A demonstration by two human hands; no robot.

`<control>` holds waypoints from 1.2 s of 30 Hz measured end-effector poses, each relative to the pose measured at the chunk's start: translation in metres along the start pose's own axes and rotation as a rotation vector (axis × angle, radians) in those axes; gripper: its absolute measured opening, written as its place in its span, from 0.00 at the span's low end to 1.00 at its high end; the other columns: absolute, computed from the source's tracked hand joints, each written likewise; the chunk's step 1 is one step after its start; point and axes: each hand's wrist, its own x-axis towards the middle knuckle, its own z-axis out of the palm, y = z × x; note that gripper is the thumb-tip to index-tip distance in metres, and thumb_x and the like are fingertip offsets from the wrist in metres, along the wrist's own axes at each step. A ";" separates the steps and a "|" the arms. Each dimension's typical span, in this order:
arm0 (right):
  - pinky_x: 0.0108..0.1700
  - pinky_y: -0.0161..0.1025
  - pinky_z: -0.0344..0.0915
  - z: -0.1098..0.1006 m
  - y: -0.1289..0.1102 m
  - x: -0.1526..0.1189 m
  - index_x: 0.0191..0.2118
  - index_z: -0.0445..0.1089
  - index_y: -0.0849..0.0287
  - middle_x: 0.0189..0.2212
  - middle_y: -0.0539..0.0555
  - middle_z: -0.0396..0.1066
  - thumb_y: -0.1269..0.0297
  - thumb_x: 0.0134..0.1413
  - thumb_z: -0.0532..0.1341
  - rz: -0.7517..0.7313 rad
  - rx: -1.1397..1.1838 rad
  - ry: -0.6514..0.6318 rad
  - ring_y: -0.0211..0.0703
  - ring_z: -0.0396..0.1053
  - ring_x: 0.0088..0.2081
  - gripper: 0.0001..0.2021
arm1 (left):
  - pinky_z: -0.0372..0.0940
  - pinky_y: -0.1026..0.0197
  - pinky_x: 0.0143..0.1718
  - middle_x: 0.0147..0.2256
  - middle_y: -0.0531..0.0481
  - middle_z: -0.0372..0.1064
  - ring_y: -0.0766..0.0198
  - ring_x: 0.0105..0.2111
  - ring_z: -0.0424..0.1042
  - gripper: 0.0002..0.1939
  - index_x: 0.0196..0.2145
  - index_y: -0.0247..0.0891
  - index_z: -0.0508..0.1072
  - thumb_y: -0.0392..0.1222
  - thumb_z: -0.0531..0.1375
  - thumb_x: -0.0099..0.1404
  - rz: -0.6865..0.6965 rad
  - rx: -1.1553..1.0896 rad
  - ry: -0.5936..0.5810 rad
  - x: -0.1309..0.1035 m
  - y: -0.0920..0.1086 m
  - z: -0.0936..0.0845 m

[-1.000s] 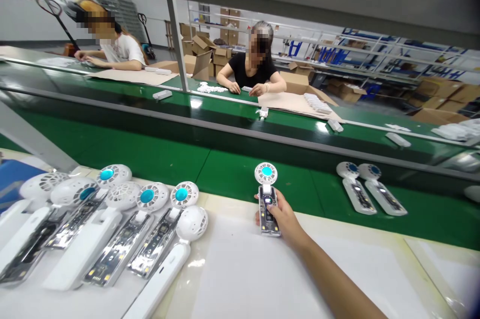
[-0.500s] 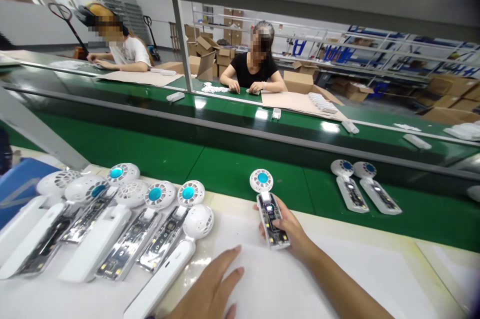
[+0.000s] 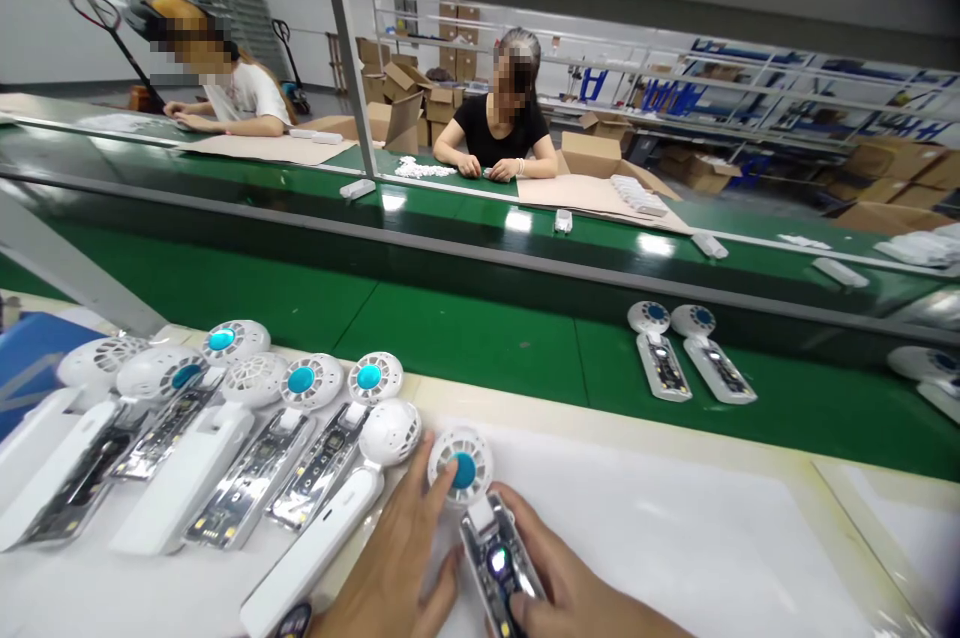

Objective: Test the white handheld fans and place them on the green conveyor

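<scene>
My right hand [image 3: 559, 578] is wrapped round the clear handle of a handheld fan [image 3: 495, 558], whose circuit board and a small bright light show through. The fan's round white head has a blue hub and tilts toward the upper left. Beside it, my left hand [image 3: 397, 548] has its fingers apart, with the index finger resting on the fan head near the hub. Just left of that hand lies another fan with a white handle [image 3: 315, 548]. Several more fans [image 3: 251, 478] lie side by side on the left, some with clear fronts up, others white side up.
Two clear-handled fans [image 3: 660, 366] lie on the green belt [image 3: 480, 318], and another fan [image 3: 930, 368] shows at the right edge. A slanted post [image 3: 75, 263] stands at left near a blue bin [image 3: 45, 368]. Two people [image 3: 499, 133] work across the line.
My right hand has brought the fan down and nearer to me. My left hand has moved up to its head. The fans on the belt have shifted left, and another has entered at right.
</scene>
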 end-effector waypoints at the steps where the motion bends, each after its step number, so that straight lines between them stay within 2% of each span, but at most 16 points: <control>1: 0.52 0.48 0.57 0.002 -0.001 0.000 0.64 0.36 0.61 0.55 0.66 0.56 0.45 0.48 0.60 -0.010 -0.013 -0.026 0.56 0.61 0.52 0.46 | 0.58 0.48 0.55 0.65 0.38 0.31 0.47 0.62 0.44 0.33 0.63 0.36 0.42 0.34 0.50 0.63 -0.010 -0.018 -0.024 0.001 0.000 0.000; 3: 0.56 0.47 0.51 0.003 -0.004 0.002 0.64 0.38 0.64 0.56 0.65 0.56 0.49 0.48 0.61 -0.021 -0.042 -0.048 0.58 0.50 0.59 0.45 | 0.59 0.48 0.54 0.65 0.40 0.31 0.47 0.62 0.44 0.32 0.63 0.39 0.44 0.33 0.49 0.63 -0.030 -0.049 -0.054 0.002 0.000 -0.002; 5: 0.57 0.46 0.49 0.003 -0.006 0.003 0.64 0.39 0.64 0.56 0.64 0.56 0.53 0.47 0.61 -0.007 -0.068 -0.044 0.57 0.44 0.61 0.44 | 0.59 0.48 0.53 0.65 0.41 0.32 0.47 0.62 0.45 0.32 0.63 0.40 0.45 0.32 0.49 0.62 -0.037 -0.068 -0.055 0.003 0.000 -0.003; 6: 0.56 0.46 0.50 0.003 -0.007 0.003 0.64 0.40 0.63 0.56 0.63 0.56 0.56 0.46 0.62 0.008 -0.075 -0.040 0.57 0.45 0.61 0.43 | 0.60 0.48 0.53 0.65 0.41 0.32 0.47 0.62 0.46 0.32 0.63 0.41 0.45 0.32 0.50 0.62 -0.035 -0.072 -0.051 0.004 0.000 -0.004; 8: 0.53 0.46 0.54 0.003 -0.008 0.003 0.64 0.40 0.63 0.55 0.63 0.58 0.58 0.46 0.61 0.030 -0.049 -0.033 0.57 0.52 0.57 0.43 | 0.60 0.49 0.53 0.65 0.42 0.31 0.47 0.61 0.47 0.32 0.62 0.43 0.47 0.31 0.50 0.62 -0.023 -0.076 -0.039 0.005 0.000 -0.004; 10: 0.48 0.46 0.59 0.004 -0.008 0.003 0.64 0.39 0.63 0.53 0.64 0.60 0.57 0.47 0.60 0.042 0.010 -0.037 0.56 0.61 0.49 0.42 | 0.60 0.50 0.53 0.65 0.43 0.29 0.47 0.61 0.48 0.31 0.61 0.45 0.50 0.30 0.50 0.61 -0.005 -0.075 -0.032 0.005 -0.001 -0.005; 12: 0.44 0.46 0.61 0.005 -0.007 0.002 0.64 0.38 0.62 0.51 0.64 0.61 0.56 0.47 0.60 0.044 0.043 -0.039 0.53 0.64 0.44 0.42 | 0.60 0.51 0.53 0.66 0.45 0.28 0.47 0.61 0.48 0.30 0.60 0.46 0.52 0.30 0.50 0.61 0.009 -0.075 -0.025 0.005 -0.002 -0.004; 16: 0.48 0.47 0.58 0.005 -0.010 0.002 0.64 0.39 0.62 0.51 0.63 0.61 0.56 0.47 0.61 0.038 0.038 -0.033 0.55 0.63 0.47 0.43 | 0.60 0.50 0.53 0.65 0.44 0.27 0.46 0.61 0.48 0.30 0.61 0.44 0.51 0.30 0.50 0.62 0.021 -0.072 -0.032 0.004 -0.002 -0.004; 20: 0.53 0.47 0.54 0.004 -0.014 0.002 0.64 0.40 0.62 0.55 0.63 0.57 0.57 0.47 0.61 0.026 -0.013 -0.033 0.58 0.53 0.57 0.42 | 0.60 0.49 0.53 0.65 0.42 0.26 0.45 0.62 0.46 0.32 0.62 0.42 0.48 0.30 0.49 0.61 0.022 -0.040 -0.033 0.003 -0.001 -0.003; 26: 0.53 0.47 0.56 0.003 -0.006 0.001 0.65 0.39 0.60 0.56 0.62 0.58 0.59 0.48 0.62 0.055 0.035 -0.031 0.55 0.60 0.52 0.42 | 0.59 0.48 0.53 0.65 0.41 0.27 0.45 0.62 0.45 0.32 0.62 0.41 0.47 0.30 0.48 0.62 0.016 -0.025 -0.039 0.005 0.001 -0.005; 29: 0.52 0.47 0.57 0.004 -0.004 0.001 0.65 0.35 0.61 0.59 0.64 0.52 0.57 0.49 0.61 0.064 0.032 0.007 0.55 0.60 0.53 0.44 | 0.58 0.46 0.54 0.65 0.41 0.28 0.45 0.62 0.44 0.33 0.62 0.43 0.47 0.28 0.49 0.60 0.060 -0.021 0.018 0.003 0.005 -0.009; 32: 0.56 0.48 0.52 0.003 -0.003 0.000 0.65 0.33 0.62 0.62 0.64 0.47 0.54 0.51 0.60 0.070 -0.003 0.066 0.56 0.55 0.57 0.44 | 0.55 0.44 0.56 0.65 0.44 0.33 0.48 0.62 0.46 0.39 0.63 0.47 0.41 0.26 0.51 0.58 0.162 -0.018 0.120 -0.009 0.006 -0.010; 34: 0.60 0.47 0.45 0.001 -0.001 -0.001 0.65 0.35 0.62 0.62 0.63 0.47 0.54 0.51 0.59 0.054 -0.047 0.079 0.54 0.49 0.60 0.43 | 0.53 0.43 0.57 0.63 0.45 0.44 0.52 0.60 0.52 0.42 0.63 0.49 0.40 0.28 0.55 0.57 0.298 -0.022 0.134 -0.019 0.002 -0.007; 36: 0.60 0.47 0.44 0.000 0.001 -0.001 0.65 0.37 0.61 0.61 0.62 0.49 0.54 0.52 0.59 0.057 -0.052 0.084 0.54 0.49 0.60 0.42 | 0.50 0.44 0.59 0.59 0.48 0.56 0.56 0.57 0.58 0.39 0.61 0.50 0.46 0.33 0.59 0.57 0.452 -0.030 0.111 -0.027 -0.003 -0.002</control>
